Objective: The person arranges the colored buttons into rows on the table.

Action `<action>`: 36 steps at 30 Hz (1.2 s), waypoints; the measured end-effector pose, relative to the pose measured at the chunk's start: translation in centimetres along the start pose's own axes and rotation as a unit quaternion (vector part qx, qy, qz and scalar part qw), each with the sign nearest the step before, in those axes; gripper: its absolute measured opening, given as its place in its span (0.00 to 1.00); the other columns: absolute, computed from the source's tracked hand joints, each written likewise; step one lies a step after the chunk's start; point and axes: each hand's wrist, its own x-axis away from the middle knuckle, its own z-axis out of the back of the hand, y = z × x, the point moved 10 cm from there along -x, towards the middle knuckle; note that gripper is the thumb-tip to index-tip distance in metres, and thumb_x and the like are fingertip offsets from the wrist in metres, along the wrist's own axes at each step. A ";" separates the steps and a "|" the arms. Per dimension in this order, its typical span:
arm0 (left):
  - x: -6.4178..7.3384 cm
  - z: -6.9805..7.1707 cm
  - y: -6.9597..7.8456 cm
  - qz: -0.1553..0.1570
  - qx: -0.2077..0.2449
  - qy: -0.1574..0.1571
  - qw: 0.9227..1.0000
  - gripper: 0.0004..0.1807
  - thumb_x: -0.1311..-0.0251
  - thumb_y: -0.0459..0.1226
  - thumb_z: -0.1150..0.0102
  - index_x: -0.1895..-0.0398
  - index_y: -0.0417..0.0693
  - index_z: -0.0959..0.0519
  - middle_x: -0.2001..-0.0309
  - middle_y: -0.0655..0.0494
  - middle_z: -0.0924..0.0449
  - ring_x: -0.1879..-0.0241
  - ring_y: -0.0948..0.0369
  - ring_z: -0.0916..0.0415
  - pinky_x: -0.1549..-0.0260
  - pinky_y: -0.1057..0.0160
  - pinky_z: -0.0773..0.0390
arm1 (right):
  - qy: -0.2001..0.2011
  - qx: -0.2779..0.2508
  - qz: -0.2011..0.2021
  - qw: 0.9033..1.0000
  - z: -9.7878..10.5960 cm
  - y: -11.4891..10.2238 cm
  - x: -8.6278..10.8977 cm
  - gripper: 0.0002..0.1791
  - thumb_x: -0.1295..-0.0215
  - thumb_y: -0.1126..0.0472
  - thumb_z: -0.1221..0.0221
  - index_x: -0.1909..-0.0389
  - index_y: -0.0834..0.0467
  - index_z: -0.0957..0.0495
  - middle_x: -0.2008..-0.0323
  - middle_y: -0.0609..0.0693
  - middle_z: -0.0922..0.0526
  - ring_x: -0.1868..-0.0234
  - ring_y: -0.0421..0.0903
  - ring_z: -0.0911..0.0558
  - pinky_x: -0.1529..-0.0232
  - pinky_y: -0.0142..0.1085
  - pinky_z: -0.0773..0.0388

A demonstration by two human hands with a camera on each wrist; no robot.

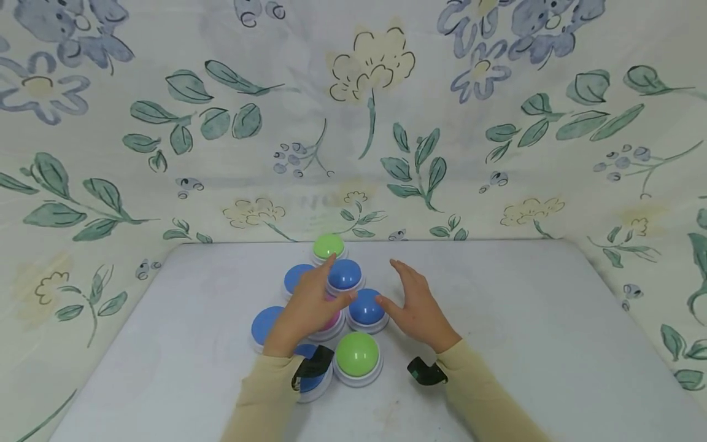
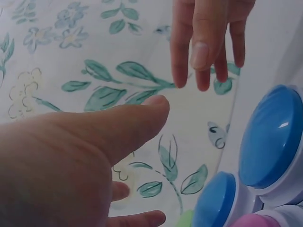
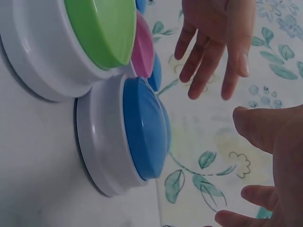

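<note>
Both hands hover over a cluster of push buttons with coloured domes and round white bases. My left hand [image 1: 305,312] is held above the left side, fingers extended, covering part of a pink button [image 1: 334,319]. My right hand [image 1: 418,316] is raised just right of a blue button [image 1: 367,307], its thumb tip overlapping the dome's edge in the head view. Between the hands, farther back, is another blue button [image 1: 345,274]. A green button [image 1: 357,355] sits nearest the front. In the right wrist view a gap separates the right hand [image 3: 289,156] from the blue button [image 3: 146,128]. Neither hand holds anything.
More blue buttons stand at the left [image 1: 267,324], partly under the left wrist, and a second green button [image 1: 328,246] is at the back. They rest on a white table [image 1: 525,307]. A floral cloth [image 1: 353,123] hangs behind it. Each wrist bears a dark camera.
</note>
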 end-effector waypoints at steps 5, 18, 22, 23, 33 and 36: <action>0.1 -0.8 -0.2 0.009 -0.012 -0.017 1.000 0.43 0.36 0.49 0.36 0.26 0.34 0.39 0.28 0.34 0.37 0.27 0.35 0.46 0.30 0.35 0.45 | -0.004 -0.019 -0.011 1.000 -0.7 0.2 0.0 0.42 0.32 0.47 0.37 0.23 0.58 0.43 0.27 0.60 0.37 0.28 0.60 0.36 0.33 0.61 0.33; 0.2 -2.0 -0.6 0.012 0.003 -0.042 0.999 0.38 0.46 0.41 0.25 0.33 0.38 0.27 0.34 0.42 0.27 0.31 0.41 0.35 0.32 0.40 0.35 | -0.034 -0.051 0.007 0.998 -2.5 0.6 0.0 0.39 0.35 0.54 0.33 0.27 0.61 0.35 0.33 0.59 0.28 0.36 0.58 0.27 0.38 0.53 0.25; 0.1 -2.5 -0.6 0.003 0.001 -0.044 0.999 0.37 0.49 0.38 0.23 0.35 0.39 0.25 0.36 0.45 0.24 0.34 0.44 0.31 0.34 0.44 0.31 | -0.042 -0.047 0.009 0.998 -2.8 0.8 0.2 0.38 0.37 0.54 0.31 0.29 0.61 0.33 0.34 0.60 0.27 0.38 0.59 0.25 0.40 0.55 0.23; 0.0 -2.7 -0.5 0.002 -0.001 -0.044 0.999 0.37 0.50 0.37 0.23 0.35 0.39 0.24 0.36 0.45 0.23 0.34 0.45 0.30 0.35 0.44 0.30 | -0.046 -0.048 0.004 0.998 -2.9 0.9 0.2 0.38 0.38 0.55 0.30 0.29 0.61 0.32 0.34 0.60 0.27 0.38 0.59 0.25 0.40 0.54 0.23; -0.1 -4.0 -0.1 -0.021 -0.086 -0.043 0.995 0.35 0.52 0.38 0.21 0.38 0.41 0.22 0.42 0.44 0.20 0.39 0.43 0.28 0.35 0.37 0.38 | -0.069 -0.054 -0.015 0.996 -4.0 1.6 0.3 0.40 0.43 0.58 0.27 0.30 0.60 0.32 0.35 0.59 0.27 0.38 0.56 0.25 0.38 0.50 0.24; -0.1 -4.1 0.2 -0.025 -0.105 -0.037 0.994 0.35 0.53 0.38 0.21 0.38 0.41 0.22 0.43 0.43 0.19 0.40 0.43 0.27 0.39 0.38 0.37 | -0.073 -0.053 -0.016 0.996 -4.2 1.9 0.2 0.41 0.44 0.58 0.26 0.30 0.61 0.32 0.34 0.59 0.27 0.38 0.57 0.25 0.37 0.50 0.24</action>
